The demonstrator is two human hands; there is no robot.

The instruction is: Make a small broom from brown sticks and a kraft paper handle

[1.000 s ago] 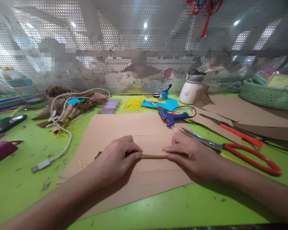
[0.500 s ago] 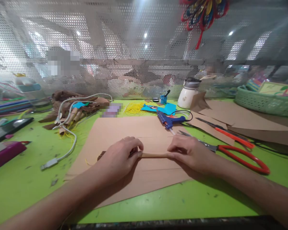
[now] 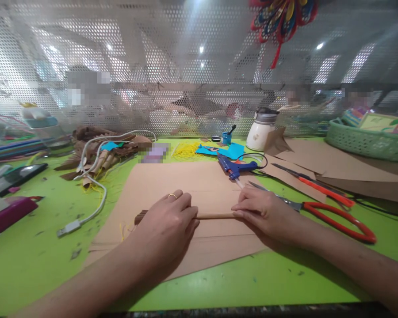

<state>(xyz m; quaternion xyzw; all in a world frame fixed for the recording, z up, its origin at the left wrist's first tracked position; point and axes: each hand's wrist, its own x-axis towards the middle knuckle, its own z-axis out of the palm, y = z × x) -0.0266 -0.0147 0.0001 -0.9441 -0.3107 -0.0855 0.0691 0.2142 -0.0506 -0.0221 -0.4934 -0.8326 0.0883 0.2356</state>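
Note:
Between my hands runs a thin rolled tube of brown paper (image 3: 215, 216), lying level over the brown paper sheets (image 3: 159, 179). My left hand (image 3: 172, 216) is closed over the tube's left part, fingers bent and knuckles up. A darker fringed brown paper end (image 3: 140, 217) pokes out beyond that hand, with a few yellow strands beside it. My right hand (image 3: 260, 210) pinches the tube's right end between thumb and fingers. Just behind the right hand lie a blue glue gun (image 3: 234, 167) and red-handled scissors (image 3: 338, 218), whose blades are partly covered by that hand.
A white USB cable (image 3: 99, 201) and a brown paper bundle (image 3: 109, 152) lie at left. Behind are yellow shreds (image 3: 187, 151), blue paper (image 3: 235, 150) and a white bottle (image 3: 261, 130). A second red-handled tool (image 3: 325, 187) and a green basket (image 3: 365, 141) are at right.
My left hand has turned over the tube, its fingers now lying across it where thumb and fingertips pinched before. My right hand keeps its pinch, nearly unmoved.

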